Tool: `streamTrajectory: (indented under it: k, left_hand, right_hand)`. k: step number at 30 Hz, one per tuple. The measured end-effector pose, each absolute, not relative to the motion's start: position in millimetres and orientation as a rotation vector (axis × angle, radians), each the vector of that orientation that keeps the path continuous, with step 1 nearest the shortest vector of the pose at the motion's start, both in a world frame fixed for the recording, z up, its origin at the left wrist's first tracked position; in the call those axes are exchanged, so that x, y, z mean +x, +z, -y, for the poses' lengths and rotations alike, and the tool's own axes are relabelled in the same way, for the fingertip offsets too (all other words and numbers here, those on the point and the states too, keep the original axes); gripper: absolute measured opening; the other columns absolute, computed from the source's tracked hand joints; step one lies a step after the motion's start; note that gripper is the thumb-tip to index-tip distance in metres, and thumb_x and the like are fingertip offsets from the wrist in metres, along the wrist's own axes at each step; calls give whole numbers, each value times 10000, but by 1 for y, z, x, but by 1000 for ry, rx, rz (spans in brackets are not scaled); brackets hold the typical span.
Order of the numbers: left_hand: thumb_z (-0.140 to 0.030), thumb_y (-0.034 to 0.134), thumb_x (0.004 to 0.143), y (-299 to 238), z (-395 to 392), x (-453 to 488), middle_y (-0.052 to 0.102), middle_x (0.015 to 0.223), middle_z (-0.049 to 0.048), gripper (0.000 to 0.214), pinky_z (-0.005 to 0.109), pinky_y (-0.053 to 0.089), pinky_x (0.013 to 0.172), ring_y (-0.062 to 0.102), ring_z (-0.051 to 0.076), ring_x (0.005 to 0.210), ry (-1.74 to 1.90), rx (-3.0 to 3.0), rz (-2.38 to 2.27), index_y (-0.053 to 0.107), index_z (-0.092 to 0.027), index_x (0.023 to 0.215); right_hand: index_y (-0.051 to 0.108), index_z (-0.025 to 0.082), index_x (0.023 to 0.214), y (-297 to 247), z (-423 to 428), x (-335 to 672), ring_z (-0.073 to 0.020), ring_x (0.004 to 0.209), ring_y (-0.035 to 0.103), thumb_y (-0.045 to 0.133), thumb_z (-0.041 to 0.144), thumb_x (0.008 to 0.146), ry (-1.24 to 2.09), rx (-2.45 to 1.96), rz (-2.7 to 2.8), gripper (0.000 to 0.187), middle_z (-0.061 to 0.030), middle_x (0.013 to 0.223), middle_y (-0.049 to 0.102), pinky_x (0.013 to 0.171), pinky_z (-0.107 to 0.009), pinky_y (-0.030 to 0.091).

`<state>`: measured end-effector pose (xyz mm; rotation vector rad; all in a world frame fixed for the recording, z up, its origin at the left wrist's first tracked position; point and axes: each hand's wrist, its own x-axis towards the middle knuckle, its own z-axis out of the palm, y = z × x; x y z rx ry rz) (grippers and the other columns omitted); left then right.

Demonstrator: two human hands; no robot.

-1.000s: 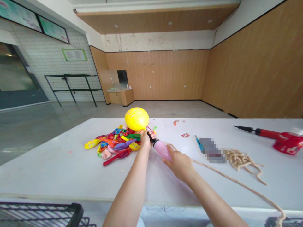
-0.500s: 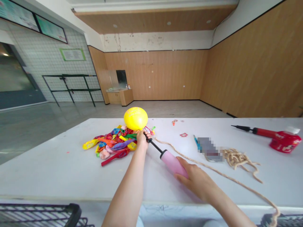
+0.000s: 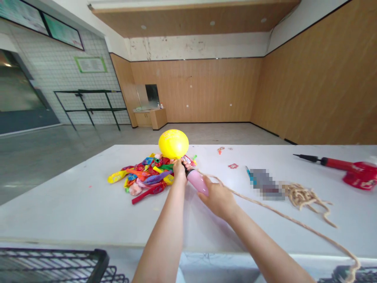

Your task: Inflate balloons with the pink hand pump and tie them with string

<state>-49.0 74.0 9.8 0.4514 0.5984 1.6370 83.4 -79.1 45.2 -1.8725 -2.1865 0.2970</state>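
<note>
A partly inflated yellow balloon (image 3: 173, 144) stands above the far part of the table. My left hand (image 3: 179, 169) is closed round its neck, where it meets the black tip of a pink balloon pump (image 3: 196, 181); the fingers hide the exact joint. Wrapped round the pump's pink barrel is my right hand (image 3: 218, 196). The barrel is pushed up close to my left hand, with hardly any of the black rod showing. Beside and beneath my left hand lies a heap of deflated balloons (image 3: 144, 179) in many colours.
A beige rope (image 3: 273, 210) runs across the table to its front edge, with a tangled pile (image 3: 303, 196) at right. Near it lies a blurred-out flat object (image 3: 266, 184). A red-and-black pump (image 3: 332, 163) and red bottle (image 3: 361, 177) are far right. A black basket (image 3: 53, 267) sits at lower left.
My right hand has pushed the pink barrel forward and left toward my left hand, covering the black rod. The view has shifted slightly; my left hand keeps its grip.
</note>
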Motion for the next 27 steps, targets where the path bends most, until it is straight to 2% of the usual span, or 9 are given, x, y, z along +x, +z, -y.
streamTrajectory:
  k: [4, 10, 14, 20, 27]
  left_hand:
    - [-245, 577, 797, 13, -74, -54, 344, 483, -85, 223, 157, 211, 337, 317, 40, 333, 1618, 441, -607, 382, -202, 697]
    - [-217, 551, 798, 17, -74, -58, 350, 482, -78, 216, 162, 225, 343, 334, 51, 337, 1627, 431, -556, 368, -204, 684]
    - [-141, 504, 785, 16, -71, -47, 392, 489, -61, 170, 163, 259, 360, 372, 63, 354, 1606, 436, -567, 376, -201, 691]
    - [-173, 542, 766, 15, -66, -42, 382, 483, -64, 179, 169, 274, 353, 360, 59, 350, 1560, 420, -556, 382, -201, 689]
    - [-192, 553, 775, 21, -70, -58, 367, 481, -81, 180, 160, 219, 330, 326, 49, 324, 1614, 510, -589, 388, -206, 705]
  right_hand:
    - [326, 170, 1457, 40, 102, 101, -300, 1042, 648, 543, 429, 869, 348, -1889, 2207, 677, -172, 1129, 675, 833, -356, 461]
    - [332, 189, 1460, 39, 140, 144, -283, 1085, 633, 487, 337, 905, 455, -1901, 2237, 595, -159, 1156, 673, 855, -342, 453]
    - [331, 178, 1458, 38, 136, 142, -292, 1083, 632, 454, 334, 929, 303, -1998, 2233, 565, -172, 1142, 673, 848, -352, 456]
    - [360, 182, 1436, 49, 92, 94, -295, 976, 673, 498, 373, 903, 156, -1978, 2200, 583, -166, 1088, 689, 780, -360, 481]
    - [333, 169, 1449, 36, 91, 87, -282, 1011, 660, 485, 397, 884, 446, -1815, 2116, 628, -162, 1108, 687, 806, -342, 462]
